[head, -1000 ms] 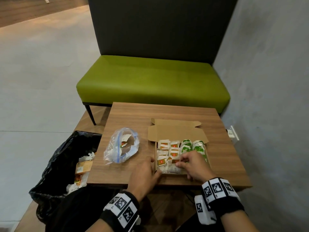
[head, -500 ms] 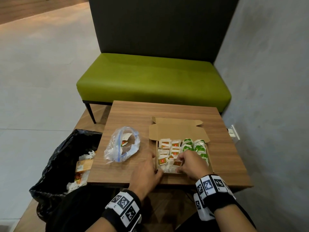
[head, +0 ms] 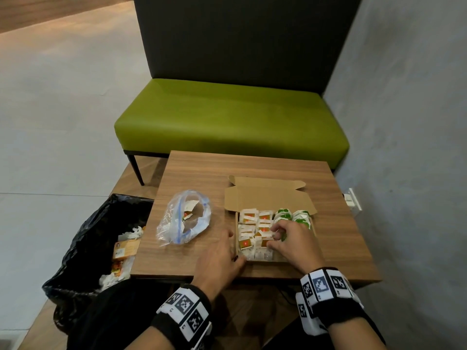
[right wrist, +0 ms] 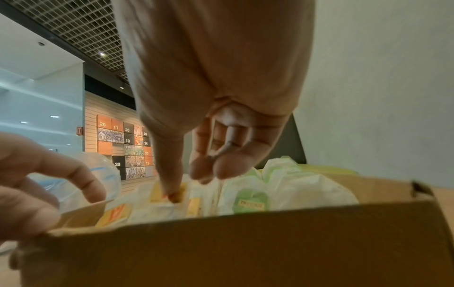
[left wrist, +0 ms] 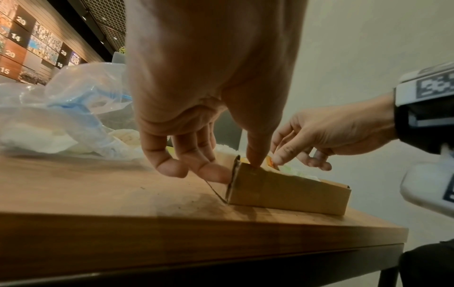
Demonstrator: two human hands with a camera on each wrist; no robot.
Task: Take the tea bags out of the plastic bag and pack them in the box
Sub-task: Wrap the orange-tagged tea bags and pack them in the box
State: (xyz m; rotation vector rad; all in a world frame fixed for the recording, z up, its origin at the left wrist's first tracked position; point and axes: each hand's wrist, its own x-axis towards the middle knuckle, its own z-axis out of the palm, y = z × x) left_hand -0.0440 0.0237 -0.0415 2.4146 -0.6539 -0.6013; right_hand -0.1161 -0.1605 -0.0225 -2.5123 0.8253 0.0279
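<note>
With its lid folded back at frame centre, cardboard box (head: 270, 198) on wooden table (head: 252, 170): orange-tagged tea bags (head: 249, 223) left, green-tagged ones (head: 300, 217) right. Left of it, clear plastic bag (head: 183, 219), a few tea bags inside. Left hand (head: 218, 261) pinching box's near-left corner, thumb inside. Right hand (head: 294, 239) among the bags, fingers curled, thumb pressing an orange tag. Tag print too blurred to read.

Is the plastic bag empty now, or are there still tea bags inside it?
Not empty. The plastic bag lies open on the table, and at least one tea bag still shows through its mouth.
</note>
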